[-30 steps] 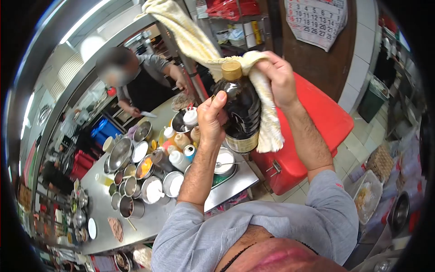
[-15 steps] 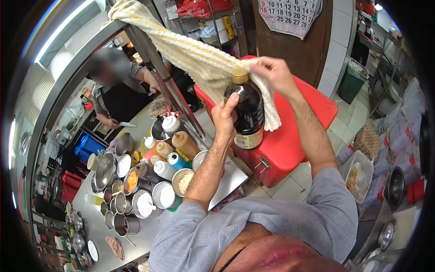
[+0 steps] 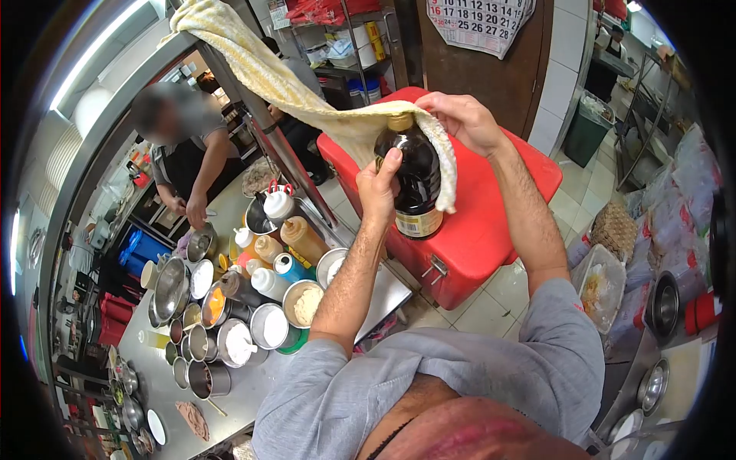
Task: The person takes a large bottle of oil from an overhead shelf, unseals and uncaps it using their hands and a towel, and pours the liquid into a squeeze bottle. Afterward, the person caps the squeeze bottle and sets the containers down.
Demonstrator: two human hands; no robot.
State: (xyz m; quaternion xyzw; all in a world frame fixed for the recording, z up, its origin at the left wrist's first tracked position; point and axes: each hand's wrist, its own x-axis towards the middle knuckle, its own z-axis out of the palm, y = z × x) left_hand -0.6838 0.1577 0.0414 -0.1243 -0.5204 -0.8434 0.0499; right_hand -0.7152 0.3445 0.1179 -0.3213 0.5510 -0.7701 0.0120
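A large dark bottle (image 3: 418,180) with a gold cap and a pale label stands upright over the red cooler box (image 3: 491,207). My left hand (image 3: 378,184) is wrapped round the bottle's handle side, thumb up. Behind and beside the bottle hangs a yellow-and-white striped towel (image 3: 307,100), draped from the metal frame at the top left. Its free end comes round the cap and down the bottle's right side. My right hand (image 3: 464,123) pinches the towel's edge just right of the cap.
Left of the cooler, a steel table (image 3: 261,391) carries squeeze bottles (image 3: 303,238), metal bowls (image 3: 172,287) and several containers. A co-worker (image 3: 188,146) stands across it. A metal post (image 3: 268,130) rises beside the cooler. Plastic bags (image 3: 675,222) lie at the right.
The towel's end has been drawn up and round the bottle's cap. The view has shifted slightly. The co-worker's hands have moved to a bowl.
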